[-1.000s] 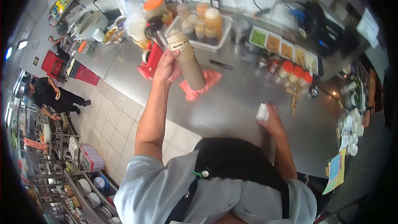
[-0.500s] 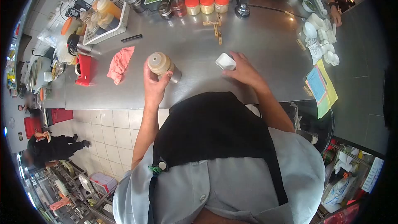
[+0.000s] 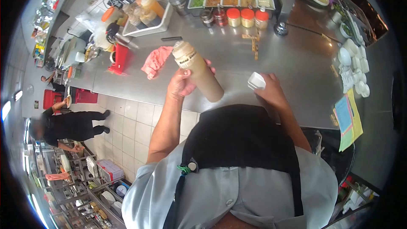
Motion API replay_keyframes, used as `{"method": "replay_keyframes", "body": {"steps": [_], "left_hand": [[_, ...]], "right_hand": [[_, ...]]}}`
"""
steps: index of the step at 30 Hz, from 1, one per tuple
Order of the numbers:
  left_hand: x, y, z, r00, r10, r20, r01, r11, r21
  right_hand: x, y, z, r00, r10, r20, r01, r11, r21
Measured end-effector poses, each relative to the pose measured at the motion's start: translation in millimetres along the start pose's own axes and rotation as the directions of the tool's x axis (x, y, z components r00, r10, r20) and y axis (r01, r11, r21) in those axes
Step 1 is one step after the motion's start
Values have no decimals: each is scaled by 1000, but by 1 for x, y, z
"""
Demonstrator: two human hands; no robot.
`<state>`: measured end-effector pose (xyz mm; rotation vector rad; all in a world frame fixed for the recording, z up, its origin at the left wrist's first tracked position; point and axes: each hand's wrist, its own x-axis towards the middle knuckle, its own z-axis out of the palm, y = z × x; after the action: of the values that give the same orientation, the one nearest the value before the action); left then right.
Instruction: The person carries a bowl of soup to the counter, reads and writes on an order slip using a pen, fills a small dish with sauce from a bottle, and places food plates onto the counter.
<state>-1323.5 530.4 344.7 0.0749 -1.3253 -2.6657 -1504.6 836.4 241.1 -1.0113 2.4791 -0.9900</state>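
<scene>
My left hand (image 3: 179,85) is wrapped round a clear squeeze bottle (image 3: 204,77) with pale brownish contents and handwriting near its top. The bottle is tilted and lifted off the steel counter (image 3: 233,55), its cap end pointing up and left and its base towards my apron. In my right hand (image 3: 272,91) is a small white square sauce dish (image 3: 257,81), gripped at its right side. Its opening faces up. Whether the dish touches the counter I cannot tell. A crumpled pink cloth (image 3: 155,62) lies left of the bottle.
A white basket of bottles (image 3: 148,29) stands at the back left, with a red holder (image 3: 120,58) nearer. Red-lidded jars (image 3: 247,17) line the back below trays of toppings (image 3: 231,0). White bowls (image 3: 344,56) sit right. A person (image 3: 72,125) is on the floor at left.
My left hand has raised the bottle and tipped it from near upright to a slant. The right hand keeps the white dish. The view has shifted, and the person at left has moved.
</scene>
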Motion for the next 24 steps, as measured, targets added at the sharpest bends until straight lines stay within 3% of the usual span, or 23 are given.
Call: {"method": "replay_keyframes", "body": {"steps": [4,11,24], "left_hand": [[10,9,11,991,-5,135,21,992,-121],[16,16,26,971,9,240,36,983,-179],[11,16,36,987,-111,120,100,990,96]], "right_hand": [[-2,-10,1,1000,5,23,-3,997,-75],[0,-3,4,998,11,55,-8,999,-46],[-3,-8,1,999,3,36,-1,999,-52]]}}
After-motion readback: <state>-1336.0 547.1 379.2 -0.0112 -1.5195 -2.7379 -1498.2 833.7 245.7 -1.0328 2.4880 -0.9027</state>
